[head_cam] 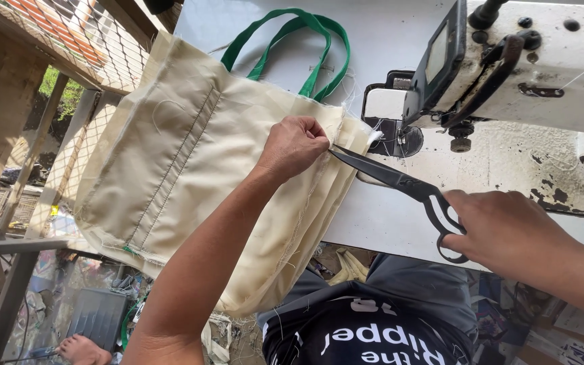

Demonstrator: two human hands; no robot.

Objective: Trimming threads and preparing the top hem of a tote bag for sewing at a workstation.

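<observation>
The cream fabric bag (pixel 190 176) with green handles (pixel 292 47) lies half on the white bench (pixel 386 223), its handles toward the bench's far edge and its lower part hanging off the left edge over the person's lap. The left hand (pixel 294 145) is clenched on the bag's top hem near the bench's middle, pinching the cloth and loose threads between thumb and fingers. The black scissors (pixel 400 182) lie just right of that pinch, their long axis running from the right hand up and leftward, blades slightly parted with the tips touching the hem beside the left thumb. The right hand (pixel 501 226) grips the scissor loops, fingers through them, near the bench's near edge; it comes in from the right with the forearm low. The left forearm reaches up from below across the bag. Beyond the hem, at the bench's far right, stands the white sewing machine (pixel 508 67), its needle area just beside the bag's corner.
</observation>
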